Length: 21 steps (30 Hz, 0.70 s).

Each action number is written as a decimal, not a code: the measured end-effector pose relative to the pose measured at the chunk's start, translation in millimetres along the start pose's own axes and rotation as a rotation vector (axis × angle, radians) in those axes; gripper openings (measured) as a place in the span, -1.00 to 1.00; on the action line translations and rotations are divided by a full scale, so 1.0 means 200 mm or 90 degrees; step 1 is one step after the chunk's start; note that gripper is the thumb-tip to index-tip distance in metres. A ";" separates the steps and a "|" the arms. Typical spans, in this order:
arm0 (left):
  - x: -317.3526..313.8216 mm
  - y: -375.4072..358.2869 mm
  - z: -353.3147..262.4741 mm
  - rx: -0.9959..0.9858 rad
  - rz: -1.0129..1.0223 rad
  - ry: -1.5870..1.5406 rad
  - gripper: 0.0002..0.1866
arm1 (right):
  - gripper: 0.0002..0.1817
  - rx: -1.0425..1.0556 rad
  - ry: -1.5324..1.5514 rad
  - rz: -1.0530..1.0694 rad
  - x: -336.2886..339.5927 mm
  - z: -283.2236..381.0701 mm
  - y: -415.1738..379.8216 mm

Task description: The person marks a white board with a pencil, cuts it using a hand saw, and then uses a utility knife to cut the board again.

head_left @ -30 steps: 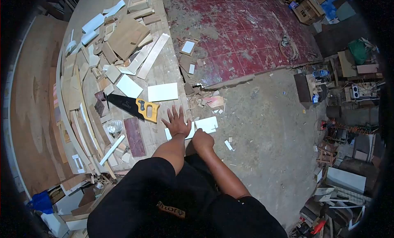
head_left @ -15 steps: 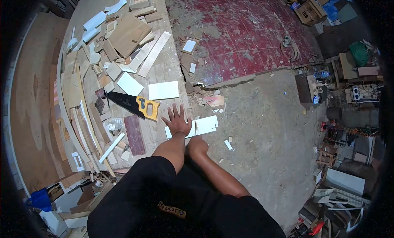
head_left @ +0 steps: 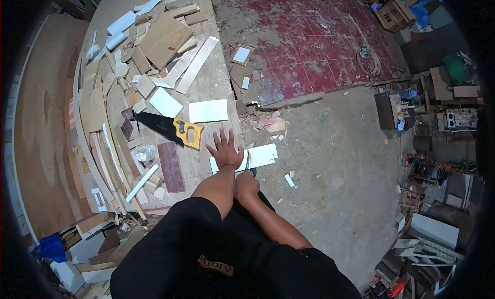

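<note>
Five fingers of my left hand (head_left: 225,154) spread flat on a white rectangular board (head_left: 264,155); curled right hand (head_left: 246,185) drawn nearer me, can't tell what it grips.

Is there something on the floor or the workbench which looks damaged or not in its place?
Yes: the red tiled floor looks damaged, with grey worn patches and a ragged edge. Small white scraps lie scattered on the grey concrete floor beside the wooden workbench, like dropped offcuts.
</note>
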<state>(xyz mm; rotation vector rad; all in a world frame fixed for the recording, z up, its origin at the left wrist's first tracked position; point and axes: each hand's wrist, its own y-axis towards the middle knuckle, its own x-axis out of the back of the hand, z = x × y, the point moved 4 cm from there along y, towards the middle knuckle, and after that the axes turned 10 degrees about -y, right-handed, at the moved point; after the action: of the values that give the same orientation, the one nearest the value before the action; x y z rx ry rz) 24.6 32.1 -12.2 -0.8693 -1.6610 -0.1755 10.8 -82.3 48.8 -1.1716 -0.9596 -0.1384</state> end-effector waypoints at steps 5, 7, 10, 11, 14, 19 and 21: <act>0.01 0.00 -0.01 0.006 0.008 0.023 -0.13 | -0.03 0.048 0.050 0.036 0.02 0.01 -0.02; 0.00 0.00 0.00 0.008 0.017 0.037 -0.14 | 0.00 0.073 0.044 0.082 0.06 0.01 -0.04; -0.01 0.00 -0.01 -0.005 -0.005 0.016 -0.13 | 0.00 0.076 0.065 0.099 0.06 -0.03 -0.04; -0.01 0.00 -0.01 -0.001 -0.004 0.026 -0.14 | -0.06 0.058 0.060 0.069 0.05 -0.06 -0.03; -0.01 0.00 0.00 0.004 0.004 0.038 -0.14 | -0.25 0.050 0.056 0.041 0.04 -0.19 0.02; 0.00 -0.01 0.00 0.005 0.000 0.032 -0.14 | -0.59 0.051 0.080 -0.018 0.23 -0.21 -0.09; 0.00 -0.01 -0.01 0.004 0.003 0.031 -0.14 | -0.61 0.049 0.078 -0.040 0.21 -0.20 -0.11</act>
<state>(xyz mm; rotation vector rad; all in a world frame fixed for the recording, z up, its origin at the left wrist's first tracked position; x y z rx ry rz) 24.4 30.4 -11.4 -0.8586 -1.6129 -0.1869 47.4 -109.6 91.9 -1.0506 -0.8866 -0.2180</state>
